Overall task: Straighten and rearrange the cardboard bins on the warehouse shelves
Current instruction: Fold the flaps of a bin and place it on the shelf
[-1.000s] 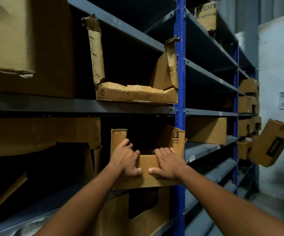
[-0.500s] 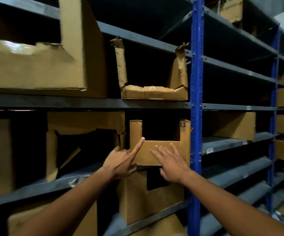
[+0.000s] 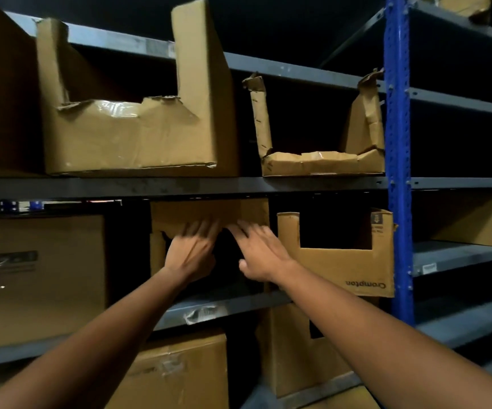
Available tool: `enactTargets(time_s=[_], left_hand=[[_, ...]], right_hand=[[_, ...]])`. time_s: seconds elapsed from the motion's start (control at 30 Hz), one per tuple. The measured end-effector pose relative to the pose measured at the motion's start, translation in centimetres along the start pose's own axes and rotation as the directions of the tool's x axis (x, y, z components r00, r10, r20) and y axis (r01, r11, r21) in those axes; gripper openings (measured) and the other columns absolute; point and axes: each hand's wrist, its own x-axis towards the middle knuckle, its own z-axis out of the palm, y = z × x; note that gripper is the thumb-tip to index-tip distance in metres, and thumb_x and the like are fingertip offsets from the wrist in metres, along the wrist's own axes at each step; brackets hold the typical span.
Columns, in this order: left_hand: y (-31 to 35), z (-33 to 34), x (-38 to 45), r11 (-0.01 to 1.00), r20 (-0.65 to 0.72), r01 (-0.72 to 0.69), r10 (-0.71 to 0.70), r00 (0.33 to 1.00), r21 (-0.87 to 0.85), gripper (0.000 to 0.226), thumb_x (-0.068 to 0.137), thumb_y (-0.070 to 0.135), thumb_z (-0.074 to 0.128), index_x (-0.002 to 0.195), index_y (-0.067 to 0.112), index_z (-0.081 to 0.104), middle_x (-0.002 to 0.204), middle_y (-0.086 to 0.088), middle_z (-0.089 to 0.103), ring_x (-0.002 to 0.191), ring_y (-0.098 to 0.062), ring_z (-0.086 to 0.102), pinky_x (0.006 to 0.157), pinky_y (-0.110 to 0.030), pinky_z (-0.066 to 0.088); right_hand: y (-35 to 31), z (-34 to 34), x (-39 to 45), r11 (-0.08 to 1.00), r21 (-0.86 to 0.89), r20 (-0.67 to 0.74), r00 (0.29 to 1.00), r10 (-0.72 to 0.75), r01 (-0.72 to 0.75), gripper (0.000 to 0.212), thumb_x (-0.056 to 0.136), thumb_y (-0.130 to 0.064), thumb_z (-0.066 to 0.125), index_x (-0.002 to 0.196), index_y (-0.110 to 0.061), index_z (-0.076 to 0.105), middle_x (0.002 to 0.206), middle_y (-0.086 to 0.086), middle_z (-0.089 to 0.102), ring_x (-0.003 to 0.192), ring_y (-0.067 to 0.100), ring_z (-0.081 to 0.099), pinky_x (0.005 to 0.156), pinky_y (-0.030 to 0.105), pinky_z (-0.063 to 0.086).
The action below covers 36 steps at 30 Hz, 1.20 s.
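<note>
Both hands have left the Crompton bin [image 3: 346,268] they were touching a moment ago and shifted left to the torn bin [image 3: 209,215] beside it on the same middle shelf [image 3: 227,307]; the camera has swung left with them.

From the head camera, the only view, the left hand [image 3: 190,255] reaches up toward the ragged lower edge of the torn bin's front panel, fingers stretched and loosely spread. The right hand [image 3: 261,253] is just beside it, fingers also straight, thumb out to the side. Both are blurred with motion, so I cannot tell whether the fingertips already touch the cardboard; neither hand grips anything. The torn bin sits far back under the upper shelf [image 3: 179,185], its front ripped open with a dark gap below the panel, and the Crompton bin stands squarely just to its right, against the blue post [image 3: 398,172]. Above sit a large cut-out box [image 3: 126,137] and a crumpled tray [image 3: 321,163].

To do this step well, I judge the hands should take the torn bin by its firmer side walls or its base, not the frayed panel, which looks likely to rip further. Draw it forward evenly with both hands until its front lines up with the Crompton bin, keeping it parallel to the shelf edge.
</note>
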Motion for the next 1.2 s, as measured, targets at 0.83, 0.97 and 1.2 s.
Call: enactTargets(time_s=[0.83,0.97,1.2], left_hand=[[-6.7,4.7,5.3,0.992,0.001,0.115,-0.115,0.993,-0.049,0.083,0.087,0.033,0.059,0.154,0.015,0.012,0.159,-0.013,0.012,0.147,-0.032,0.008,0.116,-0.054,0.002],[-7.1,3.9,5.1,0.994,-0.032,0.112,-0.112,0.993,-0.019,0.086,0.08,0.044,0.062,0.152,0.021,0.02,0.157,-0.008,0.021,0.145,-0.029,0.017,0.114,-0.054,0.009],[-5.4,-0.2,3.2,0.988,-0.038,0.153,-0.154,0.987,-0.013,0.081,0.073,0.04,0.066,0.145,0.021,0.031,0.143,-0.009,0.04,0.131,-0.032,0.034,0.107,-0.051,0.019]], right_hand=[[-0.9,2.5,10.7,0.977,-0.113,0.149,0.969,0.199,-0.183,0.088,0.093,-0.029,0.055,0.153,-0.015,-0.008,0.16,0.015,-0.007,0.147,0.035,-0.006,0.118,0.052,-0.004],[-0.9,1.5,10.6,0.976,-0.163,0.116,0.979,0.166,-0.146,0.085,0.092,-0.029,0.054,0.154,-0.011,-0.002,0.159,0.019,0.001,0.145,0.038,0.003,0.119,0.047,0.001],[-1.2,-1.5,8.9,0.97,-0.195,0.031,0.987,0.155,-0.146,0.088,0.076,-0.036,0.068,0.149,-0.018,0.02,0.146,0.018,0.031,0.129,0.039,0.035,0.105,0.043,0.03]])
